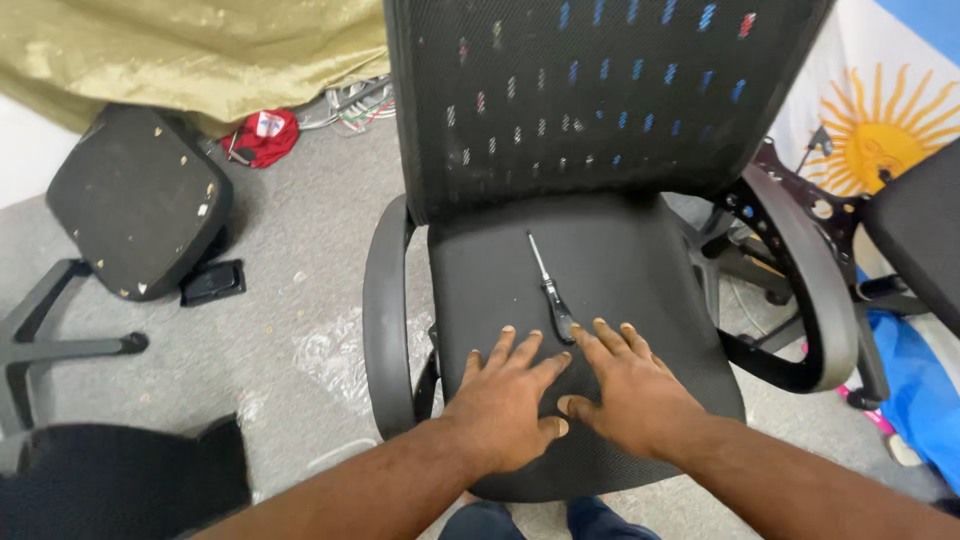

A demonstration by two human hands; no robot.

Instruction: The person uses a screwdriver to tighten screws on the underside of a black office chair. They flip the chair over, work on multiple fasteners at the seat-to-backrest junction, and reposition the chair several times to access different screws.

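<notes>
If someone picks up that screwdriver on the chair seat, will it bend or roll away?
The screwdriver probably stays stiff: its thin shaft looks like metal and its dark handle looks hard. It likely feels light, being slim beside the right hand. Pushed sideways, it might roll a little, since the handle looks rounded, though the soft fabric seat would probably slow it.

head cam | single view, worn on head | faces down and forward over office chair seat (600, 300) | close range | mesh backrest (600, 90) far, floor (290, 260) left
</notes>
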